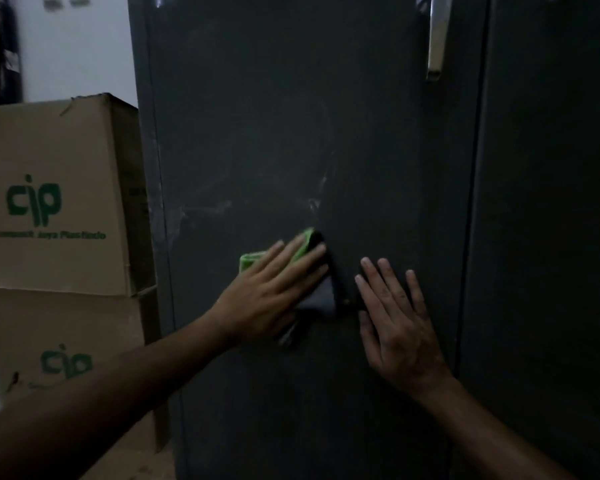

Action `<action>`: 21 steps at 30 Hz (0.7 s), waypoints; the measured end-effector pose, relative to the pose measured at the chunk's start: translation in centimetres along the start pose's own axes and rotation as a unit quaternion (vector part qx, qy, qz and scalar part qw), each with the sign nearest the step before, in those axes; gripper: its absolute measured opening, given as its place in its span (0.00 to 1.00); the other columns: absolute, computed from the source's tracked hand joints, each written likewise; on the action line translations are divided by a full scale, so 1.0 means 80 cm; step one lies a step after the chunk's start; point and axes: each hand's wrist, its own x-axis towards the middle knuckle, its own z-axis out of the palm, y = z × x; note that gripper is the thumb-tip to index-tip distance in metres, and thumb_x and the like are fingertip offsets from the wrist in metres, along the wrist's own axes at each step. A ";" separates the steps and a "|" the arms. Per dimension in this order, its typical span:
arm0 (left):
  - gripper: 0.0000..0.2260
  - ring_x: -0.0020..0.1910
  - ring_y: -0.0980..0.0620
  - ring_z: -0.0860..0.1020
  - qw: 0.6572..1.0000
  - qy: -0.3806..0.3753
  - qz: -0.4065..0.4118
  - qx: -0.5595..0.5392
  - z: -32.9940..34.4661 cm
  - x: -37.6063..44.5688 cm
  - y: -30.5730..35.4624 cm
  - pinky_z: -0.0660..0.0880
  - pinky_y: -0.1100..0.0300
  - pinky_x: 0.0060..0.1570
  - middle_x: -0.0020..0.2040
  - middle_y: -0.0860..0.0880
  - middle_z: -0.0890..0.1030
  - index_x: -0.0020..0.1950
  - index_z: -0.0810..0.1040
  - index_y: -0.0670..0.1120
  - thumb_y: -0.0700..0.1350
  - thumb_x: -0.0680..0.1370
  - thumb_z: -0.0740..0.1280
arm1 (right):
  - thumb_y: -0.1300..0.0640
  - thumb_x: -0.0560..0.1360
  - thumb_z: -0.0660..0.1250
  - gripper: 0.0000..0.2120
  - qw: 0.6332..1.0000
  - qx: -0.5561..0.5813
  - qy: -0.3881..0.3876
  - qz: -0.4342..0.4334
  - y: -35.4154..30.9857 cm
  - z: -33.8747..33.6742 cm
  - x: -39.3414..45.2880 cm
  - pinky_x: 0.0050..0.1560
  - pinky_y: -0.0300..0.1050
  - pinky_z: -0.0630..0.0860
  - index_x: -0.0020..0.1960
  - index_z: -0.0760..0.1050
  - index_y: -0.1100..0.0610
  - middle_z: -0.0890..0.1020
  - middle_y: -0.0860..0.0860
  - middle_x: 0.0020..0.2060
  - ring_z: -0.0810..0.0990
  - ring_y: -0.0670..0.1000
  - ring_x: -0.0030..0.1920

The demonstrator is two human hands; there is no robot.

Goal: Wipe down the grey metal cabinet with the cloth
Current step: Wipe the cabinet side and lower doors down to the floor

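Here the left hand (pixel 264 292) presses the cloth (pixel 293 258) flat mid-cabinet (pixel 274 133); right hand (pixel 395 327) lies flat, released.

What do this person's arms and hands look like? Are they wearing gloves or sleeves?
No gloves and no sleeves in view: both forearms are bare up to the picture's edge. The left hand and right hand are bare too, with no rings, watch or bracelet showing. The fingers have short nails. The light is dim, so finer marks cannot be told.

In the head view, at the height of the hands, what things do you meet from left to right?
cardboard boxes → green cloth under the left hand → right hand flat on the grey cabinet door → second cabinet door.
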 end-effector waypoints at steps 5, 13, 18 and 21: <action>0.29 0.84 0.34 0.53 0.990 0.062 -0.128 -0.004 -0.023 0.043 -0.042 0.53 0.39 0.83 0.84 0.38 0.57 0.84 0.61 0.43 0.55 0.86 0.58 | 0.60 0.81 0.61 0.24 0.999 0.028 0.015 0.006 0.005 -0.012 0.008 0.79 0.62 0.60 0.76 0.68 0.64 0.63 0.58 0.80 0.60 0.57 0.81; 0.31 0.85 0.38 0.51 0.999 -0.005 0.036 -0.006 -0.019 0.049 -0.011 0.52 0.42 0.83 0.85 0.42 0.55 0.85 0.57 0.45 0.55 0.84 0.61 | 0.64 0.79 0.63 0.25 0.993 0.009 0.078 0.086 0.032 -0.032 0.031 0.77 0.63 0.64 0.75 0.68 0.66 0.66 0.61 0.78 0.63 0.60 0.80; 0.28 0.84 0.33 0.55 0.968 0.112 -0.223 -0.016 -0.053 0.125 -0.072 0.55 0.38 0.82 0.84 0.38 0.58 0.83 0.64 0.41 0.53 0.86 0.59 | 0.63 0.80 0.62 0.25 0.992 0.016 0.082 0.096 0.026 -0.025 0.035 0.79 0.61 0.61 0.75 0.68 0.66 0.65 0.61 0.78 0.61 0.60 0.80; 0.29 0.85 0.35 0.52 0.964 0.114 -0.238 -0.035 -0.059 0.198 -0.048 0.48 0.42 0.84 0.85 0.39 0.55 0.84 0.61 0.43 0.54 0.86 0.58 | 0.64 0.79 0.63 0.25 0.992 0.012 0.079 0.096 0.028 -0.023 0.036 0.79 0.61 0.60 0.75 0.68 0.66 0.65 0.61 0.78 0.61 0.59 0.80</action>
